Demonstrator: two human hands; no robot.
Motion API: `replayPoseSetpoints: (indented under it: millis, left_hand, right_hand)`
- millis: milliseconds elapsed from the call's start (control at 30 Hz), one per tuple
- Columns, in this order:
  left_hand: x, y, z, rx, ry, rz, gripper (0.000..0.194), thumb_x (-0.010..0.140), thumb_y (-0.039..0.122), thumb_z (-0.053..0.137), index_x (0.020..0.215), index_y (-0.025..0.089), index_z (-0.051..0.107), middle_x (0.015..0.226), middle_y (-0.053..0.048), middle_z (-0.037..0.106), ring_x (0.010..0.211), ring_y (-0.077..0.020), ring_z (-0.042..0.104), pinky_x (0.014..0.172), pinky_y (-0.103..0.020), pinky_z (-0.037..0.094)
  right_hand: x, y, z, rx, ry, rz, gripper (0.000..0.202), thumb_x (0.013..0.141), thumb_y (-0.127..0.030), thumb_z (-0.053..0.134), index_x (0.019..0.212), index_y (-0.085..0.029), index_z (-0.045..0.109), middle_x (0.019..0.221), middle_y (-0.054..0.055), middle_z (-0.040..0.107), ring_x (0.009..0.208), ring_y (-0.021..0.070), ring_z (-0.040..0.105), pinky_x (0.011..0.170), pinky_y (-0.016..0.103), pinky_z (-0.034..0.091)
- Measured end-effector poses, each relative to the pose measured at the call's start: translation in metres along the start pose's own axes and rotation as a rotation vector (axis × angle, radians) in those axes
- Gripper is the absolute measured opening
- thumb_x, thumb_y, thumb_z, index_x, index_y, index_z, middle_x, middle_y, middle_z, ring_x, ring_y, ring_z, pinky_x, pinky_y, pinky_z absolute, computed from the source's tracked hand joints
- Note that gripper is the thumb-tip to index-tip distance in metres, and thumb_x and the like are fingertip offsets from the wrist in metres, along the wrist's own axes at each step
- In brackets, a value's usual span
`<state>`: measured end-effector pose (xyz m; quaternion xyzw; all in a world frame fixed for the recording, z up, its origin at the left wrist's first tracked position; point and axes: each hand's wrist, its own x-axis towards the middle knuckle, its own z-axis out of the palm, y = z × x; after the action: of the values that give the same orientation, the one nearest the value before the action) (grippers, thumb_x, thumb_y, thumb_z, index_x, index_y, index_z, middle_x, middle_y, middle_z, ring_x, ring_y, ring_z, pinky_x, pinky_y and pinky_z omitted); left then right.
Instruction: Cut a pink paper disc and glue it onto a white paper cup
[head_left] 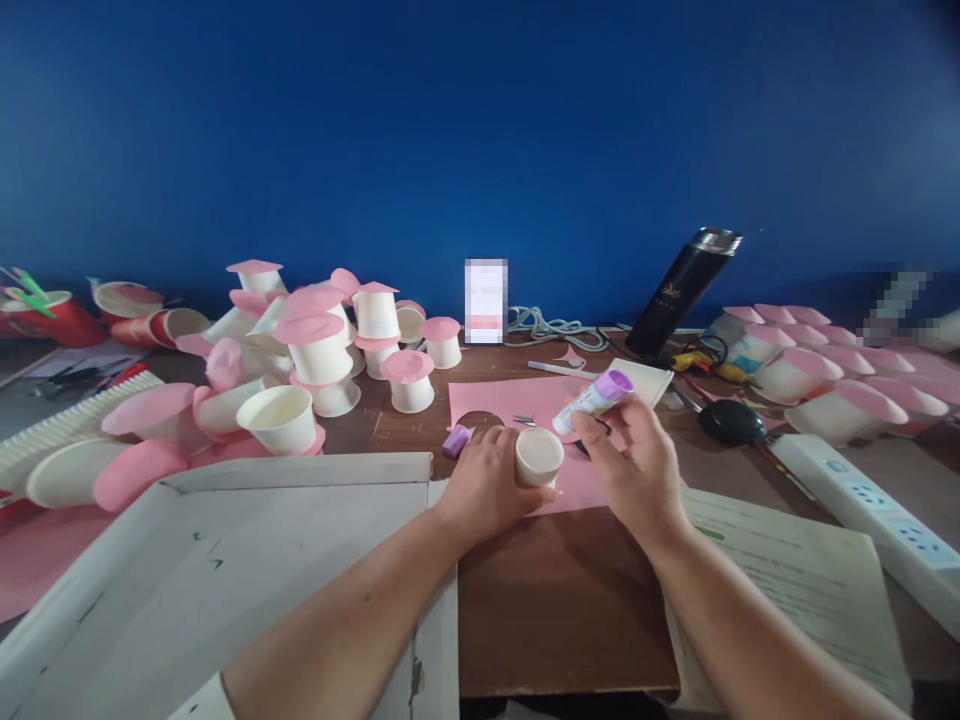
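My left hand (pixel 489 482) is wrapped round a small white paper cup (pixel 539 458), its round end facing up toward me. In my right hand (pixel 634 468) is a glue stick (pixel 586 405) with a white barrel and a purple end, held tilted just above and right of the cup. A purple cap (pixel 456 441) lies on the table left of the cup. Beneath both hands is a sheet of pink paper (pixel 480 395) with a curved piece cut out. Scissors lie on that sheet, partly hidden behind my hands.
Several white cups with pink paper discs (pixel 315 345) crowd the left, and more stand at the right (pixel 855 405). An open white box (pixel 300 560) lies front left. A black flask (pixel 682 292), a power strip (pixel 870 500) and a printed sheet (pixel 795 560) are on the right.
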<state>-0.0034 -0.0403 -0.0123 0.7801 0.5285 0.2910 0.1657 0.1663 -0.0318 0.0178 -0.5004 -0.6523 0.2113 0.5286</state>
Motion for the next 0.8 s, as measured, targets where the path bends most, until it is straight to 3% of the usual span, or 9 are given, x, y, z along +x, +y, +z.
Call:
replayPoseSetpoints:
  millis: [267,467,667,800]
  left_hand:
    - [0.000,0.000,0.001,-0.007,0.001,-0.005,0.049,0.065,0.043,0.074,0.101,0.018,0.050,0.100,-0.009,0.060,0.095,-0.0277,0.057,0.085,-0.045,0.045]
    - [0.000,0.000,0.000,-0.007,0.015,-0.006,0.049,0.064,0.044,0.074,0.098,0.019,0.050,0.099,-0.009,0.060,0.096,-0.0289,0.057,0.085,-0.046,0.045]
    - [0.001,0.001,-0.001,-0.014,-0.005,0.015,0.043,0.067,0.038,0.073,0.097,0.019,0.051,0.099,-0.008,0.060,0.097,-0.0270,0.057,0.087,-0.045,0.044]
    - [0.001,0.000,0.001,0.008,0.002,0.007,0.043,0.066,0.039,0.073,0.097,0.019,0.051,0.097,-0.008,0.060,0.094,-0.0267,0.057,0.085,-0.045,0.045]
  right_hand:
    - [-0.003,-0.006,0.001,-0.087,-0.210,-0.082,0.024,0.086,-0.038,0.060,0.106,-0.024,0.062,0.099,0.004,0.069,0.090,0.0210,0.065,0.082,0.035,0.051]
    - [-0.002,-0.005,0.004,-0.034,-0.122,-0.084,0.030,0.086,-0.036,0.060,0.114,-0.025,0.059,0.110,0.005,0.067,0.101,0.0228,0.063,0.089,0.038,0.049]
    - [-0.004,-0.012,0.004,-0.096,-0.286,-0.103,0.022,0.087,-0.037,0.058,0.106,-0.024,0.061,0.101,0.004,0.069,0.092,0.0216,0.065,0.083,0.035,0.050]
    - [-0.007,-0.010,0.004,-0.102,-0.227,-0.150,0.024,0.088,-0.035,0.057,0.109,-0.025,0.061,0.106,0.005,0.068,0.096,0.0233,0.064,0.086,0.038,0.049]
